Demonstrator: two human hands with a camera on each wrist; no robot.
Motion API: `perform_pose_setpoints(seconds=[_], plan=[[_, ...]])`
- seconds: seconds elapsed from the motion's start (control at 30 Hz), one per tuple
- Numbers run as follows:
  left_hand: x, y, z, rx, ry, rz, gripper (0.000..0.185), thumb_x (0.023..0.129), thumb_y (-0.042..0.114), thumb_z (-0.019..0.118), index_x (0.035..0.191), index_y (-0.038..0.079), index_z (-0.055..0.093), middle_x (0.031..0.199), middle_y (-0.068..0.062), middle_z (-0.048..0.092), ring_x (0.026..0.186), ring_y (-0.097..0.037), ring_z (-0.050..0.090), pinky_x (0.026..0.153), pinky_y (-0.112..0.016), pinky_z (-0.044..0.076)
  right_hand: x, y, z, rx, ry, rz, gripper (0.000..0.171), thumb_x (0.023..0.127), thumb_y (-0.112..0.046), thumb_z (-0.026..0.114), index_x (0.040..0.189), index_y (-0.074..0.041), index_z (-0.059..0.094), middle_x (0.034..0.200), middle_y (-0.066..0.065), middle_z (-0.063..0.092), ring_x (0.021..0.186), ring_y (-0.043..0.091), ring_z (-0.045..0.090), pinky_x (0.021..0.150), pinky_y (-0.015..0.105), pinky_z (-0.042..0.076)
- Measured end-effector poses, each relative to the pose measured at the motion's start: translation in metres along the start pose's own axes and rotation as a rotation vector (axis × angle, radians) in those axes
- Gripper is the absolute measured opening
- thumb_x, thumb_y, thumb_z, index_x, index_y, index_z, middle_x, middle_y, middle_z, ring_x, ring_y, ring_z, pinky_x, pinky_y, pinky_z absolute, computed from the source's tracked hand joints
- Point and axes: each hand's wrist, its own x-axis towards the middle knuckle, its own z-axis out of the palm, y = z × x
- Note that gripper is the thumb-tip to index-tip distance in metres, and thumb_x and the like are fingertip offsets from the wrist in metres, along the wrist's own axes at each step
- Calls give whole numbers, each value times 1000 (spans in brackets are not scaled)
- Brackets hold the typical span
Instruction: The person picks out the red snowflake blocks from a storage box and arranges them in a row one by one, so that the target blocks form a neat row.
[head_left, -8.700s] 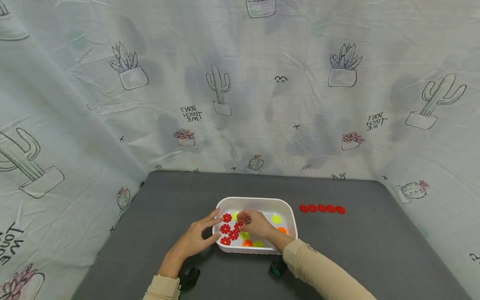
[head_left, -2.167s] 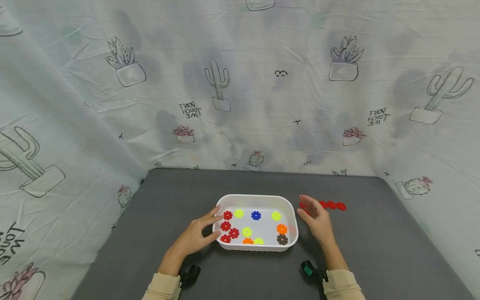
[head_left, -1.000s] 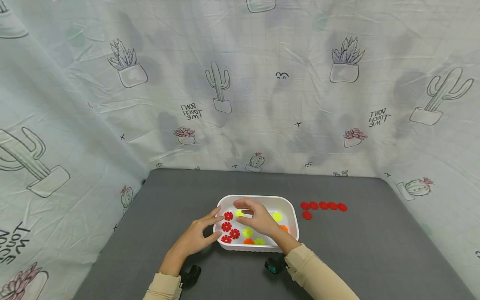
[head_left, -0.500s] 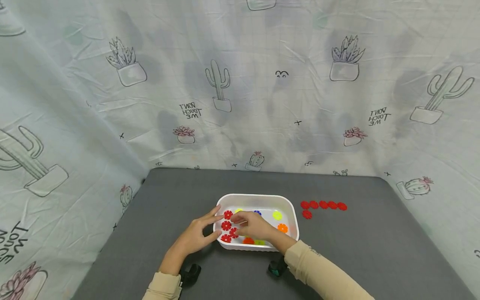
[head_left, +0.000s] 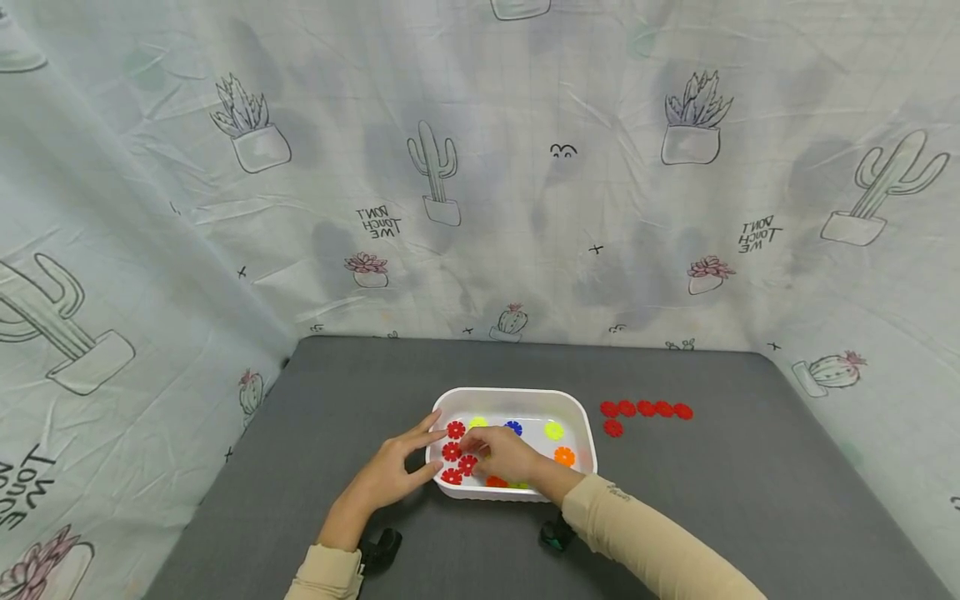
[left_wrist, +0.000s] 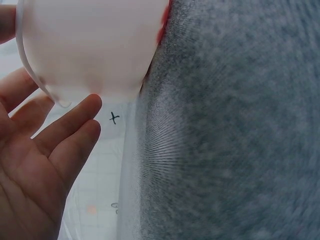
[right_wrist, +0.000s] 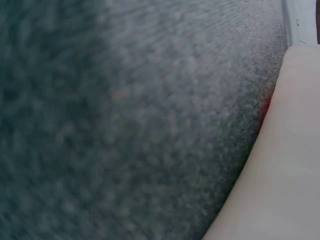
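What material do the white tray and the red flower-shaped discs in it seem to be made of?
The white tray looks like thin, smooth plastic: in the left wrist view its wall lets light through. The red flower-shaped discs look like rigid moulded plastic, with even bright colour and cleanly notched edges, though they are too small to be sure.

Left hand (left_wrist: 30, 165) – fingers (left_wrist: 75, 112) straight, touching white tray (left_wrist: 90, 45) wall – grey mat (left_wrist: 225, 130) beside.
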Motion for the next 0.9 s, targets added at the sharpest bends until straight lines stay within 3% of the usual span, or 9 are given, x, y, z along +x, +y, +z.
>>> perform_pose_setpoints(seconds=[0.7, 0.9], plan=[[-2, -1, 0, -3, 4, 7, 48, 88, 28, 65, 131, 9, 58, 151, -5, 36, 135, -25, 41, 102, -55, 40, 1, -2, 3, -102, -6, -40, 26, 79, -6, 73, 101, -18, 66, 99, -11, 65, 93, 5, 57, 91, 26, 50], [-2, -1, -1, 12, 10, 17, 47, 89, 31, 64, 131, 10, 58, 151, -4, 37, 134, -25, 43, 101, -54, 41, 2, -3, 3, -148, -8, -91, 25, 78, -3, 72, 100, -15, 66, 95, -8, 63, 87, 6, 55, 86, 23, 49]])
